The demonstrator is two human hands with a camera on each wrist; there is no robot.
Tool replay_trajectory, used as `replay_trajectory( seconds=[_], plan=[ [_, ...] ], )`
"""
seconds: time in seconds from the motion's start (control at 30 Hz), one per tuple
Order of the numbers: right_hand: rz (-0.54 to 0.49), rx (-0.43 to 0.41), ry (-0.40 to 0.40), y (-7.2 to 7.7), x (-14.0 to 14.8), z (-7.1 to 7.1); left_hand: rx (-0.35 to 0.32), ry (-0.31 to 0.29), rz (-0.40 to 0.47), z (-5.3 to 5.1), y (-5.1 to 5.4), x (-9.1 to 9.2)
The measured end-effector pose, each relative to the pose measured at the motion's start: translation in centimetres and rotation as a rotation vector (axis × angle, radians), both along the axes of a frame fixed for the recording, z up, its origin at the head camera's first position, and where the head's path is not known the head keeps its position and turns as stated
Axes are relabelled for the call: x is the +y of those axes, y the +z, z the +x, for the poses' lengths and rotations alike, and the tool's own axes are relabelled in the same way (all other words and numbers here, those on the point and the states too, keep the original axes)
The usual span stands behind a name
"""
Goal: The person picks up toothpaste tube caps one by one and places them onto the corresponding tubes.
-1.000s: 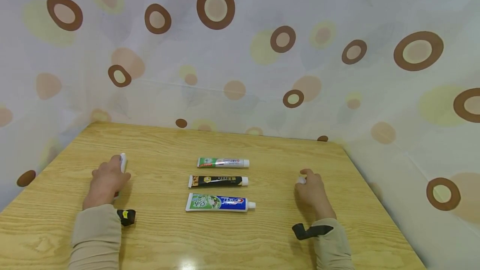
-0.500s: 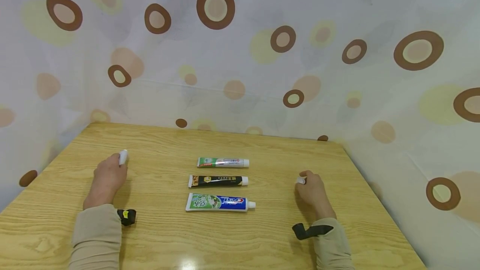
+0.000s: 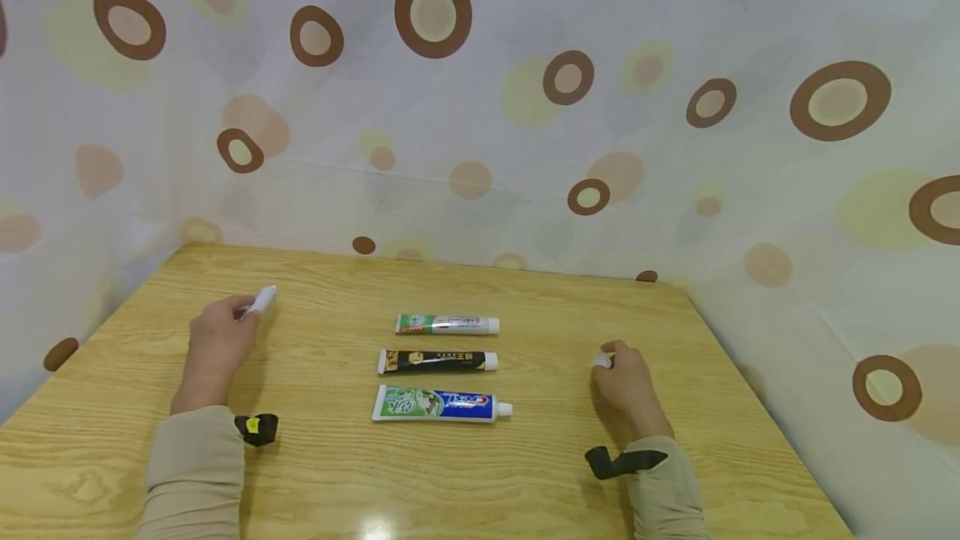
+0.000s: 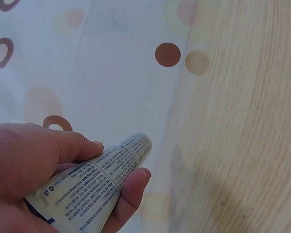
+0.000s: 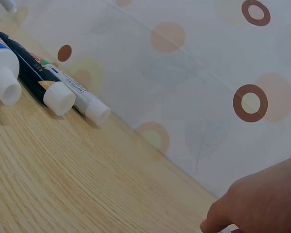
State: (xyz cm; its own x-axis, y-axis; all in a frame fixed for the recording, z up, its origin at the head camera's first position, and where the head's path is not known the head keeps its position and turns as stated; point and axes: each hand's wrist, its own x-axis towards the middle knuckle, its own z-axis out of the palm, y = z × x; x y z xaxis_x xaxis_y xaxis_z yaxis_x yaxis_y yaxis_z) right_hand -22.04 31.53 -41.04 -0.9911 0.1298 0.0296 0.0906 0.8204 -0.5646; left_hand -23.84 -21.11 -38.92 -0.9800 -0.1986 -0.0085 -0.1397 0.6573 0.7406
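Observation:
My left hand (image 3: 222, 338) grips a toothpaste tube (image 3: 260, 301) at the table's left side, cap end pointing away and to the right. In the left wrist view, thumb and fingers hold this tube (image 4: 94, 189) by its sides, its pale back covered in small print. At the right, my right hand (image 3: 626, 377) has its fingers curled round a white-capped tube (image 3: 602, 361). Most of that tube is hidden by the hand. Between the hands lie three toothpaste tubes: a green and white one (image 3: 447, 325), a black one (image 3: 437, 362) and a blue and green one (image 3: 441, 405).
The wooden table (image 3: 337, 473) carries the three tubes in a column, caps to the right. A patterned cloth (image 3: 480, 107) hangs behind the table and along both sides. Black straps with small mounts (image 3: 257, 429) sit at both wrists.
My left hand has turned and moved slightly forward, swinging its tube so the cap end points further right and more of it shows. My right hand and the three lying tubes stay put.

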Motion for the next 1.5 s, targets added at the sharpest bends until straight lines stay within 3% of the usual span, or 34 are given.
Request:
replay_trajectory(
  seconds=[0.23,0.43,0.67,0.9,1.17,1.5],
  plan=[
    [0.0,-0.015,-0.004,0.1,0.0,0.0,-0.032,-0.001,0.11,0.1,0.3,0.2],
    [0.007,-0.027,-0.023,0.0,0.0,0.0,-0.032,-0.037,0.193,-0.1,0.5,0.6],
    [-0.027,-0.009,-0.046,0.0,0.0,0.2,-0.008,-0.185,0.131,-0.3,0.9,1.6],
    [-0.07,0.034,-0.059,0.3,-0.2,0.4,0.101,-0.214,0.089,-0.2,1.3,2.4],
    [-0.168,0.049,-0.025,0.7,-0.7,0.2,0.172,-0.226,0.141,0.0,2.0,3.2],
    [-0.394,0.065,0.012,1.8,-1.3,0.0,0.153,-0.259,0.191,0.1,2.6,3.7]
  ],
)
